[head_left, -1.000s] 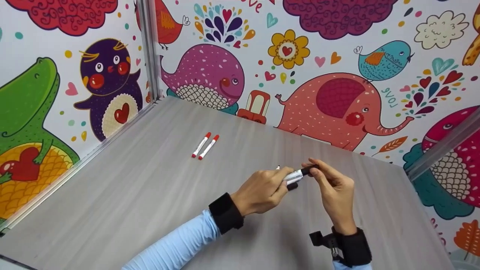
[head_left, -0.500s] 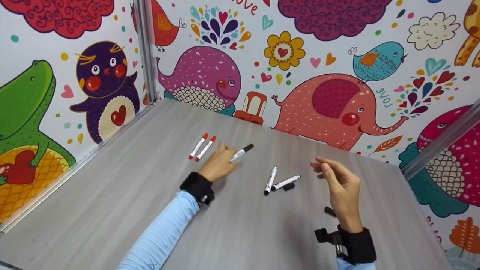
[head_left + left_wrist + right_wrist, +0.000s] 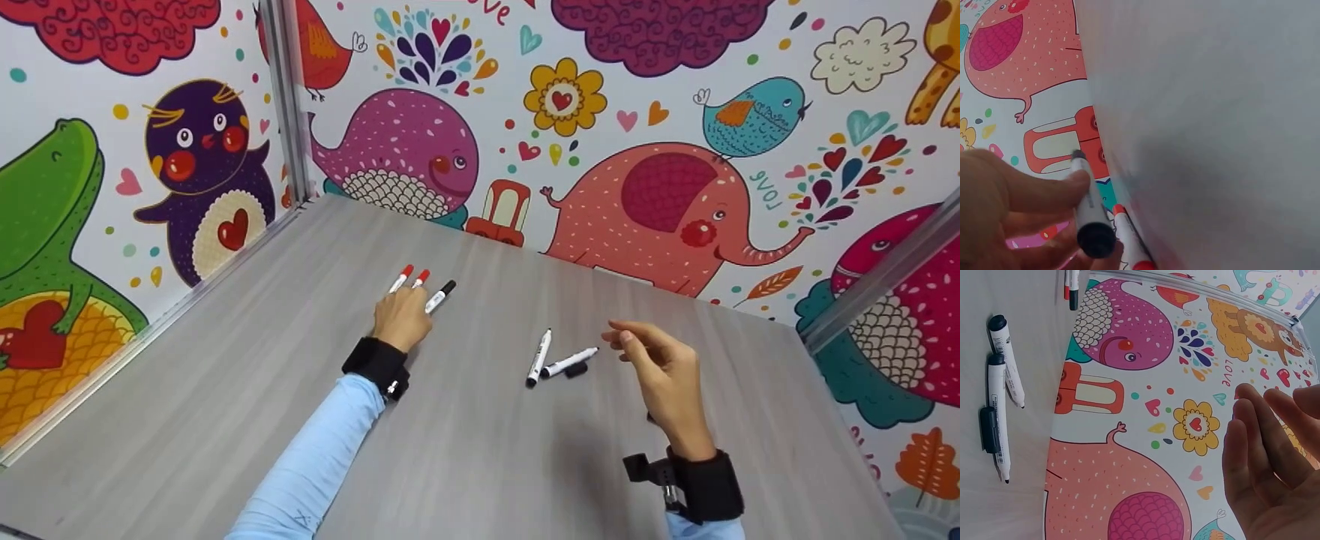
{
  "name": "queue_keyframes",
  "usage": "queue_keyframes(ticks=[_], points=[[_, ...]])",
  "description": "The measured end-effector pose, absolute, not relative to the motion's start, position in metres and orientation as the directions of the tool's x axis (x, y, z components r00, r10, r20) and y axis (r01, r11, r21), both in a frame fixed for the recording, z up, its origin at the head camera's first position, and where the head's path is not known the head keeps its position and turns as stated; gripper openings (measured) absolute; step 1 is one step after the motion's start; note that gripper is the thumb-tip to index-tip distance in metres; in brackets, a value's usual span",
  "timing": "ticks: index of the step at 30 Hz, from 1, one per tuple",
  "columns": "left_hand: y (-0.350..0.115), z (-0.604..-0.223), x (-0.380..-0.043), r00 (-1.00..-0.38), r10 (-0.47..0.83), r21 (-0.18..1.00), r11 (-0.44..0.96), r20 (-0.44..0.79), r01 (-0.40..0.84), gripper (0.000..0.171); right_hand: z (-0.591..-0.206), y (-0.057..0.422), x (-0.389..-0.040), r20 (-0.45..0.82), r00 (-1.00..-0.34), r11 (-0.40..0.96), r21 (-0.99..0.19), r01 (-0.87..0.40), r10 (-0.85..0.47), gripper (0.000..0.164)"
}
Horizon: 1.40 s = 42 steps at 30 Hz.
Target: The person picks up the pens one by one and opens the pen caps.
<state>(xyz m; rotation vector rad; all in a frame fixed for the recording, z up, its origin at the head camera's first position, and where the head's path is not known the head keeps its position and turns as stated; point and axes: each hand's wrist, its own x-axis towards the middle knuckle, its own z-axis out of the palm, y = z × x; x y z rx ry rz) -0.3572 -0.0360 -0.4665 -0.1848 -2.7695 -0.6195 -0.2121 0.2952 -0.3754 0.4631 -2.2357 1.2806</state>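
Left hand (image 3: 403, 321) pinches a black-capped marker (image 3: 439, 298) between thumb and fingers, just beside two red-capped markers (image 3: 421, 277) on the surface (image 3: 465, 450). Right hand (image 3: 667, 379): fingers loosely extended, near two uncapped markers (image 3: 568, 363) and a black cap (image 3: 577, 370).

Soft, even light leaves a faint shadow on the tabletop (image 3: 472, 457), hazy in the left-wrist view.

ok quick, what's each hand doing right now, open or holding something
Left hand: closed, holding the black-capped marker.
Right hand: open, holding nothing.
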Motion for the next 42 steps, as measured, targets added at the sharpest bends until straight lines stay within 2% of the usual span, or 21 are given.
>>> queue_keyframes(ticks=[3, 7, 13, 18, 27, 32, 35, 37, 40, 42], points=[[-0.037, -0.467, -0.358, -0.950, 0.064, 0.411, 0.891, 0.307, 0.193, 0.013, -0.376, 0.296, -0.213, 0.588, -0.808, 0.503, -0.686, -0.526, -0.044, 0.020], [-0.037, -0.469, -0.358, -0.946, 0.077, 0.405, 0.890, 0.315, 0.208, 0.013, -0.377, 0.297, -0.213, 0.585, -0.809, 0.525, -0.671, -0.524, -0.061, 0.021], [-0.036, -0.471, -0.357, -0.922, 0.135, 0.375, 0.885, 0.364, 0.278, 0.008, -0.379, 0.296, -0.213, 0.580, -0.815, 0.520, -0.692, -0.501, -0.014, 0.020], [-0.036, -0.472, -0.357, -0.922, 0.189, 0.354, 0.882, 0.338, 0.310, 0.009, -0.379, 0.297, -0.214, 0.584, -0.811, 0.529, -0.681, -0.505, -0.023, 0.020], [-0.031, -0.463, -0.354, -0.950, 0.186, 0.331, 0.906, 0.252, 0.265, 0.004, -0.376, 0.301, -0.213, 0.597, -0.800, 0.531, -0.660, -0.532, -0.061, 0.020], [-0.020, -0.447, -0.347, -0.956, 0.171, 0.351, 0.903, 0.240, 0.249, 0.010, -0.375, 0.304, -0.213, 0.617, -0.786, 0.520, -0.657, -0.546, -0.045, 0.020], [-0.007, -0.435, -0.336, -0.935, 0.246, 0.350, 0.878, 0.254, 0.326, 0.016, -0.373, 0.308, -0.213, 0.615, -0.787, 0.529, -0.653, -0.542, -0.047, 0.020], [0.006, -0.430, -0.327, -0.917, 0.332, 0.350, 0.851, 0.219, 0.392, 0.021, -0.372, 0.310, -0.212, 0.611, -0.790, 0.544, -0.647, -0.534, -0.048, 0.021], [0.029, -0.430, -0.312, -0.859, 0.490, 0.342, 0.790, 0.145, 0.509, 0.035, -0.370, 0.312, -0.212, 0.611, -0.791, 0.551, -0.647, -0.528, -0.040, 0.021], [0.043, -0.435, -0.303, -0.806, 0.583, 0.313, 0.750, 0.105, 0.583, 0.037, -0.370, 0.313, -0.212, 0.611, -0.791, 0.551, -0.649, -0.524, -0.034, 0.022]])
